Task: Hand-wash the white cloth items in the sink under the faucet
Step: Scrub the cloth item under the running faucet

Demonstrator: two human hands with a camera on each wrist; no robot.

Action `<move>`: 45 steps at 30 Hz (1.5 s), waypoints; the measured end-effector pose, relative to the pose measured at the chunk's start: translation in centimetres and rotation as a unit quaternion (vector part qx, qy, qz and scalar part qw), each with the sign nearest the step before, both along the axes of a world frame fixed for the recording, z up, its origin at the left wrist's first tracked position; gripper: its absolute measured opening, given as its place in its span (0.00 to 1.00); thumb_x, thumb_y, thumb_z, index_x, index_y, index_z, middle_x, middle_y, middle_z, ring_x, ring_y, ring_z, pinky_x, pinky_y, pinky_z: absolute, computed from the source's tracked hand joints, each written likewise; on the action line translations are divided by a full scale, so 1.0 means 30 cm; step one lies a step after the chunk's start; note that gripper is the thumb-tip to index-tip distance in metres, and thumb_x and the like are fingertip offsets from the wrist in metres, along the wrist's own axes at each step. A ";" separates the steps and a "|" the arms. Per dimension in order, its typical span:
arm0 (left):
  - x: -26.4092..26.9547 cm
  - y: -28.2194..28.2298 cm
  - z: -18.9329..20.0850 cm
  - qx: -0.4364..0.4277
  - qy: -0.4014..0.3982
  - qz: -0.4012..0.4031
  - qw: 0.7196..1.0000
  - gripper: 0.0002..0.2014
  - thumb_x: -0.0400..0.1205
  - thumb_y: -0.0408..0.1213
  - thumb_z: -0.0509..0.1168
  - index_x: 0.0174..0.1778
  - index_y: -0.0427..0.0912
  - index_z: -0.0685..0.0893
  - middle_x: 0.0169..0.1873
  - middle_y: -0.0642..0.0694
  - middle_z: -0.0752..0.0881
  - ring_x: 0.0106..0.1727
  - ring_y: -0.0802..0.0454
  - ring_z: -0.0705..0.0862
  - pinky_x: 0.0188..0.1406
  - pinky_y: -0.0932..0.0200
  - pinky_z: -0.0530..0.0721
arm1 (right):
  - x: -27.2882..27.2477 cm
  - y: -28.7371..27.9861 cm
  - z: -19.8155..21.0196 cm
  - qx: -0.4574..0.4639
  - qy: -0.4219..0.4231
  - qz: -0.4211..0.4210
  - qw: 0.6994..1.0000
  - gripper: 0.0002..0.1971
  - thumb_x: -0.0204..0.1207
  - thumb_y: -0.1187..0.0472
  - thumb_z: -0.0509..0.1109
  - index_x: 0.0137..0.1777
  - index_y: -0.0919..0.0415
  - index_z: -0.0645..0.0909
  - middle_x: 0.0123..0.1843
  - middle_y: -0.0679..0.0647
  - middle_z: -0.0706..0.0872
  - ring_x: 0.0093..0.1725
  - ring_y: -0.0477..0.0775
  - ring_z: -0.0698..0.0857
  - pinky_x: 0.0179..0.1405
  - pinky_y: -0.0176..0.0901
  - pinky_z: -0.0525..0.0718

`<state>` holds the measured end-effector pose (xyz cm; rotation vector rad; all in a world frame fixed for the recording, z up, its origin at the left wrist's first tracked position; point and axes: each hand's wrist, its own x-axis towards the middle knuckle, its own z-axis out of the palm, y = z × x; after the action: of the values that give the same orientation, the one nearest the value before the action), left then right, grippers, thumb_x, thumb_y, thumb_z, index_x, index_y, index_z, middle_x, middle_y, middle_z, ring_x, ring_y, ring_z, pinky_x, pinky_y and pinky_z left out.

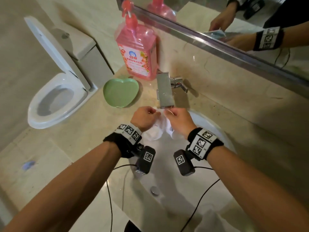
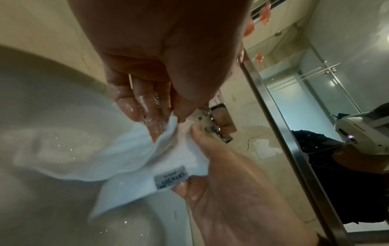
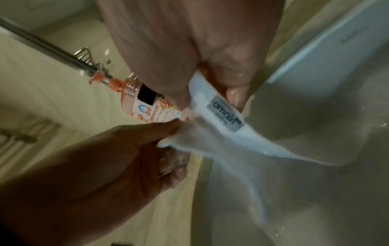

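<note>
A wet white cloth (image 1: 158, 129) with a grey label (image 2: 170, 179) hangs between my two hands just under the chrome faucet (image 1: 164, 91), over the far edge of the white sink (image 1: 168, 195). My left hand (image 1: 145, 116) pinches the cloth's top edge between thumb and fingers; the wet fingers (image 2: 145, 106) show in the left wrist view. My right hand (image 1: 178, 117) grips the other edge (image 3: 202, 93) beside the label (image 3: 226, 114). The cloth's lower part (image 3: 242, 159) trails down into the basin. Whether water is running from the spout is unclear.
A pink pump bottle of detergent (image 1: 138, 52) and a green apple-shaped dish (image 1: 120, 92) stand on the marble counter left of the faucet. A toilet (image 1: 55, 96) with raised lid is at the left. A mirror (image 1: 250, 22) runs behind the counter. The drain plug (image 1: 155, 190) sits mid-basin.
</note>
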<state>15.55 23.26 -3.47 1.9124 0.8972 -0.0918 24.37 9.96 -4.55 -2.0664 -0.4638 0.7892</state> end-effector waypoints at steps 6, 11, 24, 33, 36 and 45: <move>0.051 -0.074 -0.007 -0.161 -0.008 0.040 0.986 0.02 0.82 0.29 0.66 0.45 0.34 0.81 0.39 0.36 0.90 0.35 0.49 0.92 0.33 0.58 0.89 | -0.008 0.001 0.019 0.040 0.074 -0.010 0.996 0.13 0.87 0.54 0.62 0.44 0.52 0.86 0.41 0.46 0.87 0.42 0.43 0.84 0.40 0.37 0.79; 0.043 -0.069 0.023 -0.285 -0.044 0.080 0.954 0.05 0.82 0.23 0.62 0.47 0.35 0.82 0.37 0.39 0.90 0.36 0.52 0.91 0.32 0.59 0.88 | 0.004 -0.042 0.013 0.065 0.147 0.114 0.980 0.19 0.75 0.77 0.68 0.56 0.52 0.80 0.42 0.38 0.90 0.49 0.41 0.88 0.39 0.22 0.79; -0.008 0.091 -0.019 0.136 0.013 -0.197 0.971 0.12 0.83 0.39 0.69 0.62 0.44 0.87 0.54 0.42 0.89 0.51 0.47 0.84 0.49 0.61 0.74 | 0.092 -0.096 0.070 0.051 -0.006 0.117 0.992 0.30 0.69 0.72 0.58 0.49 0.34 0.90 0.43 0.38 0.93 0.45 0.46 0.91 0.45 0.40 0.85; -0.107 0.128 0.179 0.205 -0.135 -0.224 0.943 0.11 0.85 0.41 0.66 0.60 0.49 0.90 0.43 0.61 0.87 0.44 0.56 0.85 0.47 0.60 0.78 | 0.086 -0.166 0.173 -0.072 -0.146 0.161 0.973 0.17 0.79 0.71 0.62 0.62 0.60 0.87 0.48 0.58 0.90 0.47 0.58 0.86 0.39 0.40 0.78; -0.137 0.114 0.260 0.184 -0.166 -0.223 0.943 0.11 0.86 0.42 0.65 0.60 0.50 0.89 0.42 0.63 0.87 0.43 0.59 0.84 0.48 0.60 0.79 | 0.073 -0.199 0.243 -0.068 -0.204 0.167 0.962 0.16 0.81 0.67 0.66 0.63 0.55 0.88 0.46 0.54 0.90 0.38 0.50 0.81 0.42 0.40 0.73; -0.136 0.067 0.498 -0.016 -0.219 -0.153 0.964 0.17 0.80 0.44 0.66 0.53 0.33 0.76 0.52 0.25 0.81 0.48 0.43 0.79 0.48 0.40 0.79 | 0.014 -0.247 0.420 0.174 0.059 0.000 0.983 0.07 0.81 0.71 0.66 0.45 0.62 0.84 0.39 0.52 0.90 0.43 0.47 0.87 0.48 0.34 0.83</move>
<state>11.47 25.28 11.48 1.9216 0.3007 0.1302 24.78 2.53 8.07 -1.6879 -0.4969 0.7658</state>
